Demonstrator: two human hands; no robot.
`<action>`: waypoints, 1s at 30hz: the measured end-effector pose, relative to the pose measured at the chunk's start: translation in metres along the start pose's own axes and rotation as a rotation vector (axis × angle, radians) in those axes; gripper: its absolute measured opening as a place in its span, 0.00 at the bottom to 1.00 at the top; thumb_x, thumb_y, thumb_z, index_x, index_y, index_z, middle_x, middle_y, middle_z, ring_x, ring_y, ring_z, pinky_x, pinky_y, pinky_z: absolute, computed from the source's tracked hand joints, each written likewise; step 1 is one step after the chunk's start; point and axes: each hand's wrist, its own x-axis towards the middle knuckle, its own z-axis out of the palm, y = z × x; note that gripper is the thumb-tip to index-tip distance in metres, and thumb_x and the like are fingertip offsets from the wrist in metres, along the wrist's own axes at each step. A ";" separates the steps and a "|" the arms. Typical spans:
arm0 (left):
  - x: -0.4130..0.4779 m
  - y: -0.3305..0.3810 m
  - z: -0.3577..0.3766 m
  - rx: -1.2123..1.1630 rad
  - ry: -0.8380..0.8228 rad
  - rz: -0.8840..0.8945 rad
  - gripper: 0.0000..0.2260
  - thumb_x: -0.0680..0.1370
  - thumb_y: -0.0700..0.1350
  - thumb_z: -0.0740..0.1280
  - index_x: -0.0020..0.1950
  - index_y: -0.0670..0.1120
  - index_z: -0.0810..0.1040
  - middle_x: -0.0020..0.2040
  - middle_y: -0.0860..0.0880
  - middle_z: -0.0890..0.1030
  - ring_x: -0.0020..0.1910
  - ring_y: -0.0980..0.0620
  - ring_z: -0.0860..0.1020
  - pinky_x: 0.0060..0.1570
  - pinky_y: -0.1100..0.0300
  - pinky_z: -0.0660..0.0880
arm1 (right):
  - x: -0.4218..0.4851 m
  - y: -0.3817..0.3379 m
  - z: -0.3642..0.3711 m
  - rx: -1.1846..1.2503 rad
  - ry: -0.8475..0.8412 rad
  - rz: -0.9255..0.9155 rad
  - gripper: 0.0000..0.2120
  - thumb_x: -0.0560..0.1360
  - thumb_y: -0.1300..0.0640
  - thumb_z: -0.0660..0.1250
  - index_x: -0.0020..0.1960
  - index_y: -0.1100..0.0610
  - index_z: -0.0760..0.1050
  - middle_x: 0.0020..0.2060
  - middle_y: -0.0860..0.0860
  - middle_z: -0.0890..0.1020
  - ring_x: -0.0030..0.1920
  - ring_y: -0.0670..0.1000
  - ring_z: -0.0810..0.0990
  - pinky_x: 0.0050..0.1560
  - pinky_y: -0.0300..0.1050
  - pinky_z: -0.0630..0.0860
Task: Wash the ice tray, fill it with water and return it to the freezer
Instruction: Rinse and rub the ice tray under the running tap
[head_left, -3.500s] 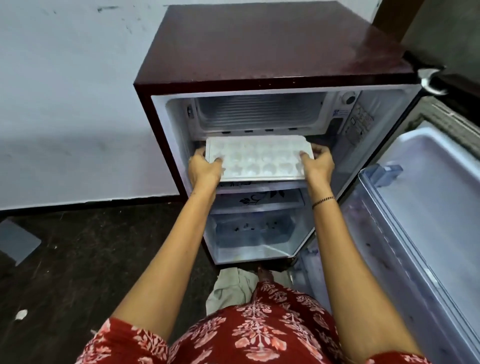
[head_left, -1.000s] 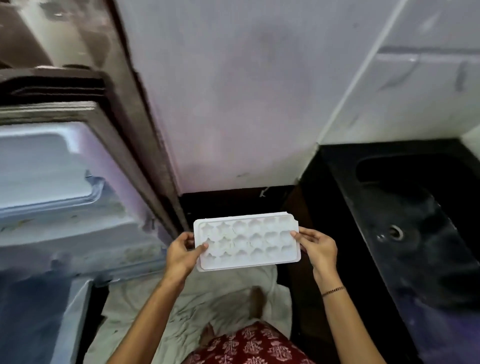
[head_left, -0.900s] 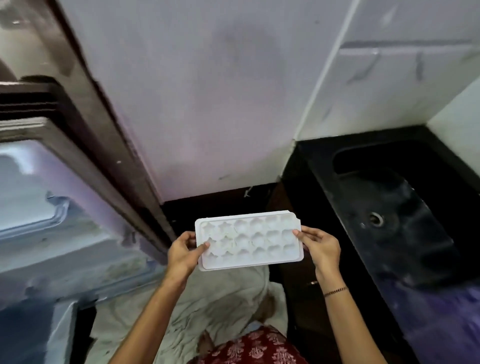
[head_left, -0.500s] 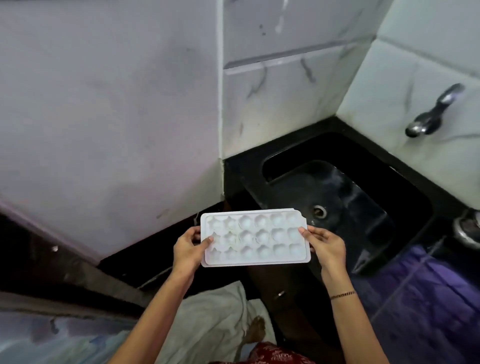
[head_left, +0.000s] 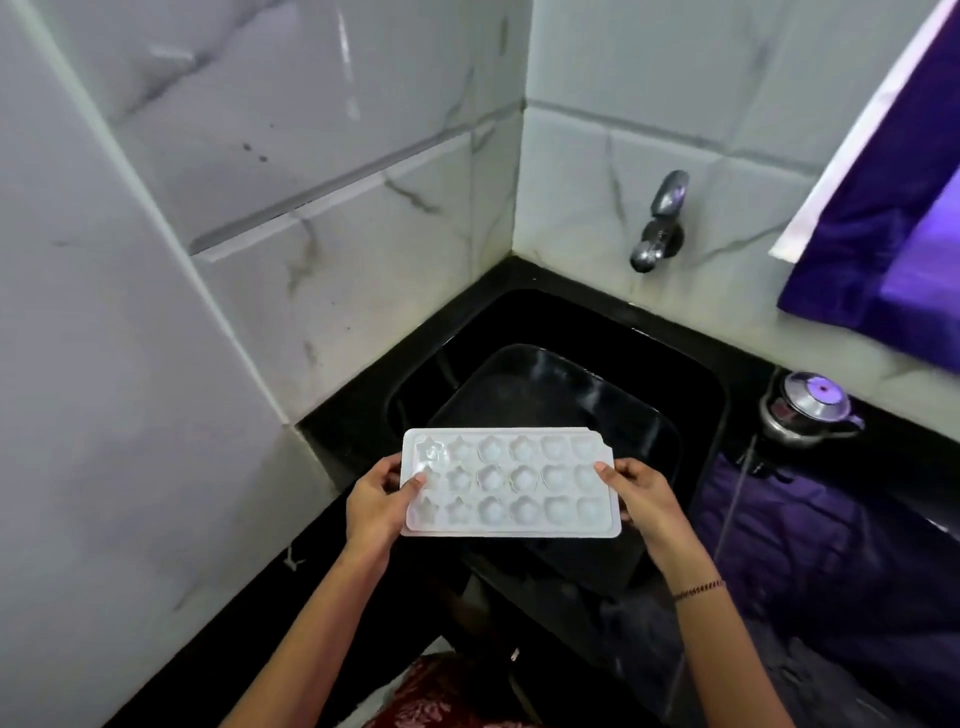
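White marble-look tiles meet in a corner above a black counter with a black sink (head_left: 550, 384) sunk into it. A metal tap (head_left: 657, 226) juts from the wall at about 1 o'clock from the basin, no water running from it. A purple cloth (head_left: 893, 208) hangs at 2 o'clock, and a small metal lidded vessel (head_left: 808, 410) stands on the counter at 3 o'clock.

The white ice tray (head_left: 511, 483) is held level over the near part of the basin, cells facing up. The left hand (head_left: 376, 501) grasps its 9 o'clock short end with the thumb laid over the rim. The right hand (head_left: 644, 496) pinches the 3 o'clock end the same way.

The step in hand looks like bringing the tray under the tap to wash it. It would go best carried toward 1 o'clock until the cells sit below the spout. One hand then has to let go to turn the tap, so the other should take a firmer grip nearer the middle first.

The fingers under the tray are hidden. Whether the cells hold ice, water or nothing is hard to make out. The drain is covered, and the freezer is out of view.
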 end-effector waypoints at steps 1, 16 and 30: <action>0.006 0.006 0.005 0.003 -0.017 0.004 0.12 0.73 0.42 0.71 0.57 0.48 0.79 0.45 0.46 0.80 0.43 0.47 0.82 0.40 0.56 0.79 | 0.001 -0.002 -0.003 -0.002 -0.003 0.002 0.08 0.77 0.53 0.65 0.49 0.58 0.76 0.45 0.54 0.83 0.43 0.51 0.81 0.36 0.40 0.72; 0.112 0.097 0.080 -0.188 -0.317 -0.050 0.22 0.71 0.49 0.73 0.62 0.46 0.73 0.52 0.46 0.80 0.50 0.49 0.80 0.43 0.51 0.80 | 0.053 -0.040 0.013 0.336 0.390 -0.061 0.06 0.79 0.57 0.62 0.50 0.60 0.72 0.44 0.56 0.82 0.41 0.52 0.82 0.35 0.40 0.79; 0.150 0.114 0.162 -0.603 -0.726 -0.402 0.27 0.68 0.41 0.71 0.67 0.46 0.71 0.59 0.44 0.80 0.57 0.44 0.79 0.43 0.49 0.81 | 0.133 -0.085 0.045 0.433 0.465 0.024 0.05 0.78 0.59 0.63 0.47 0.60 0.73 0.47 0.58 0.81 0.41 0.52 0.81 0.42 0.45 0.79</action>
